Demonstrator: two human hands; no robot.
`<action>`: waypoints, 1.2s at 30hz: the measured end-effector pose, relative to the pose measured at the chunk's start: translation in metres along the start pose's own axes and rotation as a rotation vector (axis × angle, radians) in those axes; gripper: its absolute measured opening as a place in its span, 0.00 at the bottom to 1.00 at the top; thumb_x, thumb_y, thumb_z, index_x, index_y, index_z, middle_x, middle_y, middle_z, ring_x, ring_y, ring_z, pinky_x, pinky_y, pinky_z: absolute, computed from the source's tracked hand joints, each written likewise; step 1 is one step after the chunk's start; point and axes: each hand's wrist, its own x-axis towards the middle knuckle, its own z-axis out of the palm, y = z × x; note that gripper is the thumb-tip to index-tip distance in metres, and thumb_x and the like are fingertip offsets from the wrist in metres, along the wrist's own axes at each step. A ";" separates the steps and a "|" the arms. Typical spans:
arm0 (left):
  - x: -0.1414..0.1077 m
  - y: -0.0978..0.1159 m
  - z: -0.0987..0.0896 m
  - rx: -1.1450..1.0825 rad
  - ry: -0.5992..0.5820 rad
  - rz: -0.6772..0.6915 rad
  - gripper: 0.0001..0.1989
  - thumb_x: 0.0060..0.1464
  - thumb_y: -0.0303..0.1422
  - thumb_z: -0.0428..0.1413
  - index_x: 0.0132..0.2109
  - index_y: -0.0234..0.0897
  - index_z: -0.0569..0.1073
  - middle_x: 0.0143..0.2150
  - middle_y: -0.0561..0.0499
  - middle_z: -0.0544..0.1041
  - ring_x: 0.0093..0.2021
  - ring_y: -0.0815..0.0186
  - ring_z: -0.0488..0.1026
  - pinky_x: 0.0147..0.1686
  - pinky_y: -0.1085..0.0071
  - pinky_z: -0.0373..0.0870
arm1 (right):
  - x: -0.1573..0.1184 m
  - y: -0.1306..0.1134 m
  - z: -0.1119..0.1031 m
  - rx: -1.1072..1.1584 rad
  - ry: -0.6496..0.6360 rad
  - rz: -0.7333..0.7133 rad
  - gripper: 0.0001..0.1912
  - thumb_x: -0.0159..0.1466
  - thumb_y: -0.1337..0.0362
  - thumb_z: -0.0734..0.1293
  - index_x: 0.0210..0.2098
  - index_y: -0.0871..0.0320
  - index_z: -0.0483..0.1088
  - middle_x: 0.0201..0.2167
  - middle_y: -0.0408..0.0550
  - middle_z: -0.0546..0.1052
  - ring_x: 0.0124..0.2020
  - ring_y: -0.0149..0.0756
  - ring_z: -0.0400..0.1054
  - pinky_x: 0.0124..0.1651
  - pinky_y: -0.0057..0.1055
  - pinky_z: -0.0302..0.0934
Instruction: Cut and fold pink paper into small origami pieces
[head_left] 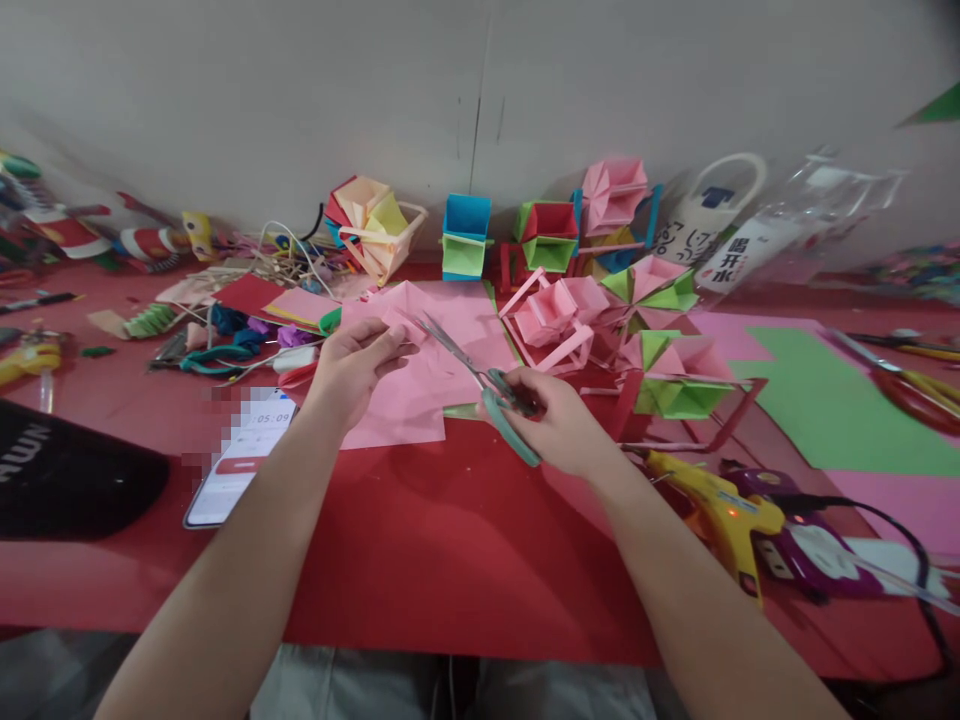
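My left hand pinches a small folded piece of pink paper above the middle of the table. In my right hand is a pair of scissors with green handles. Their blades are parted and point up and left, close to the pink piece; I cannot tell whether they touch it. Beneath both lies a large pink sheet on the red table. A pink folded-paper model stands just beyond my right hand.
Several folded-paper models stand along the wall, among them a blue and green one. To the right lie a yellow glue gun, a green sheet and a clear bottle. A phone and a black cup are left.
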 end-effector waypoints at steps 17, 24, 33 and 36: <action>-0.004 0.002 0.004 0.002 -0.080 0.014 0.16 0.45 0.40 0.70 0.35 0.35 0.76 0.34 0.49 0.82 0.39 0.61 0.82 0.37 0.71 0.78 | 0.000 -0.001 0.001 0.045 -0.078 0.026 0.13 0.61 0.53 0.70 0.32 0.58 0.70 0.25 0.40 0.66 0.27 0.30 0.57 0.30 0.29 0.53; -0.005 0.002 0.004 0.018 -0.073 0.016 0.16 0.44 0.41 0.70 0.33 0.36 0.74 0.34 0.48 0.82 0.40 0.61 0.82 0.38 0.71 0.78 | 0.000 -0.002 0.001 0.063 -0.085 0.036 0.13 0.61 0.53 0.69 0.33 0.58 0.71 0.26 0.42 0.69 0.27 0.31 0.58 0.31 0.29 0.54; -0.005 0.004 0.005 0.001 -0.084 0.026 0.15 0.45 0.39 0.70 0.32 0.36 0.74 0.32 0.50 0.80 0.37 0.63 0.81 0.37 0.72 0.78 | 0.000 -0.004 -0.002 0.056 -0.090 0.041 0.12 0.60 0.54 0.70 0.32 0.58 0.70 0.26 0.41 0.68 0.27 0.30 0.58 0.31 0.29 0.54; -0.005 0.004 0.004 0.010 -0.077 0.025 0.15 0.44 0.40 0.70 0.32 0.36 0.74 0.32 0.50 0.80 0.38 0.63 0.81 0.38 0.71 0.78 | 0.000 -0.003 -0.001 0.059 -0.087 0.041 0.13 0.60 0.54 0.70 0.32 0.58 0.71 0.26 0.41 0.68 0.27 0.30 0.58 0.31 0.29 0.54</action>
